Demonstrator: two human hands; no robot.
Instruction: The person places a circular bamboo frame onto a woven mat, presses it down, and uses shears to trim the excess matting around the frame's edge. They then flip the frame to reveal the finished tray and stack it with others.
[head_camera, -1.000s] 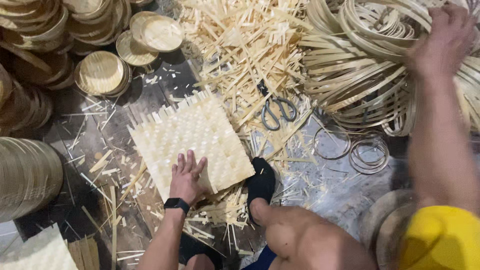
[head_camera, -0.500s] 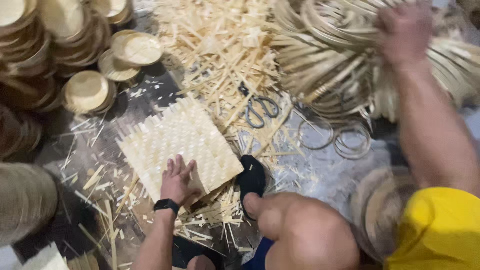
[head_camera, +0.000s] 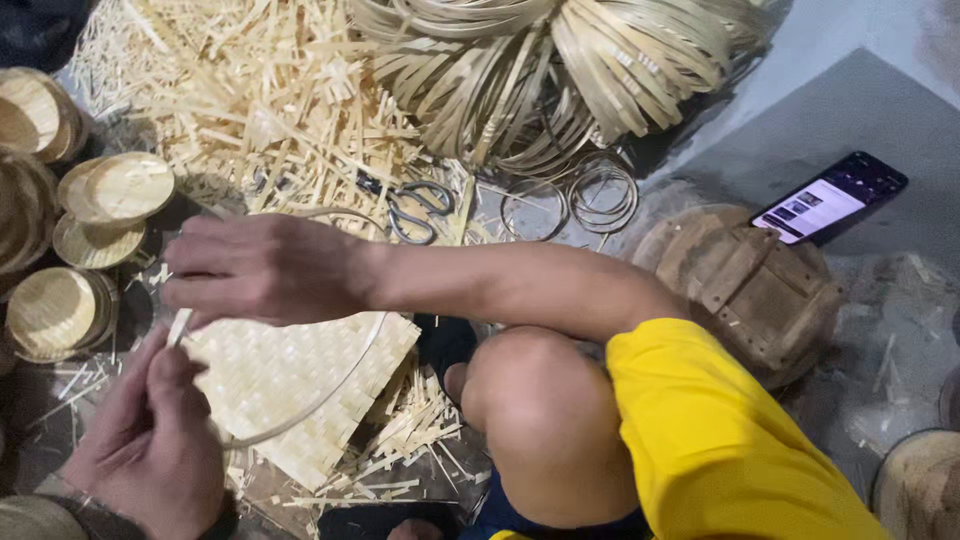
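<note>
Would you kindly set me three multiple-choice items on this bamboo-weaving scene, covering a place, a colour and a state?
1. Where do the grey-handled metal scissors lie?
A. on the pale bamboo offcuts
B. on the phone
C. on the knee

2. What colour is the person's sleeve?
A. red
B. yellow
C. green

3. What is the state of the black smartphone?
A. screen dark
B. face down
C. screen lit

Answers: 1 A, they rest among the strips, above the right hand; 2 B, the cloth is plainly yellow; 3 C, the display glows white.
</note>
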